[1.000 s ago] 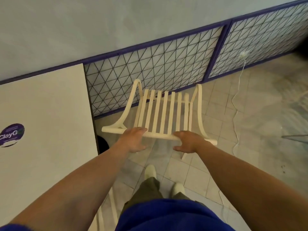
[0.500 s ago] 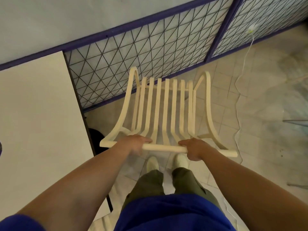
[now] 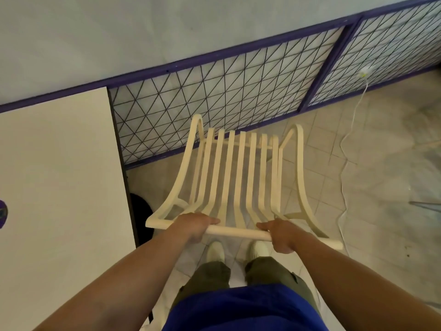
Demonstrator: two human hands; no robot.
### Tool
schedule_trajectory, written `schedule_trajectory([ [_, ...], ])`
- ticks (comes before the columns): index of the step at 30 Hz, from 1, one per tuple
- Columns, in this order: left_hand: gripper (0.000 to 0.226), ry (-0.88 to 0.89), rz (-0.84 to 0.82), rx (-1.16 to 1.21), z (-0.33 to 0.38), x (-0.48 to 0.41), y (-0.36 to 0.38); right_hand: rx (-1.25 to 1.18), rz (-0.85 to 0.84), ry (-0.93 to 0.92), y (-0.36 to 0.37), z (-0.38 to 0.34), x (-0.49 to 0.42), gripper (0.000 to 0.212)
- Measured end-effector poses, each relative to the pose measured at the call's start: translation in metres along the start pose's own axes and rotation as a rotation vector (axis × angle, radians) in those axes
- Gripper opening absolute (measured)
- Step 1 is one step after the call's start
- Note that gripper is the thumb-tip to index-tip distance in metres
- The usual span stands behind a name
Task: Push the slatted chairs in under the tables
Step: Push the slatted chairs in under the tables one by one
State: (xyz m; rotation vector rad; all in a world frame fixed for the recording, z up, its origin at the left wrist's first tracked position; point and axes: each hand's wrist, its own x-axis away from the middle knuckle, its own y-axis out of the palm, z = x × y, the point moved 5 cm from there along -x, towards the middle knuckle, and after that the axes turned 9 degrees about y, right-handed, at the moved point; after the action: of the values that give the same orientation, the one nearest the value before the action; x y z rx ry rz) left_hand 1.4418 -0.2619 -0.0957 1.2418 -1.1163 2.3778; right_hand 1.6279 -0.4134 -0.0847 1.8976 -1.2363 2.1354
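Hands, left (image 3: 194, 223) and right (image 3: 280, 236), grip slatted chair's (image 3: 241, 177) top rail beside table (image 3: 59, 175).

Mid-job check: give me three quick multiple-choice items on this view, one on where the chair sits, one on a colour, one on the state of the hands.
1. Where is the slatted chair relative to the table?
A. Tucked under it
B. To its right, out on the tiled floor
C. Stacked on top of it

2. What colour is the frame of the wire mesh panel on the wall?
A. Purple
B. Red
C. Green

3. What are the hands doing?
A. Both hang free
B. Only one touches the chair
C. Both grip the chair's top rail

Answers:
1 B, the whole chair stands clear of the table edge, facing the wall.
2 A, the purple bars border the mesh.
3 C, the left hand and the right hand are each wrapped around the rail.
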Motion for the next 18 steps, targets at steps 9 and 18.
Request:
schedule_trajectory([
  [9,0.081,-0.074,0.047,0.090,0.033,-0.003,0.019,0.165,0.040,-0.101,-0.027,0.030,-0.012,0.078],
  [18,0.079,-0.233,0.156,0.235,0.080,-0.013,0.034,0.345,0.028,-0.250,-0.056,0.063,-0.031,0.075],
])
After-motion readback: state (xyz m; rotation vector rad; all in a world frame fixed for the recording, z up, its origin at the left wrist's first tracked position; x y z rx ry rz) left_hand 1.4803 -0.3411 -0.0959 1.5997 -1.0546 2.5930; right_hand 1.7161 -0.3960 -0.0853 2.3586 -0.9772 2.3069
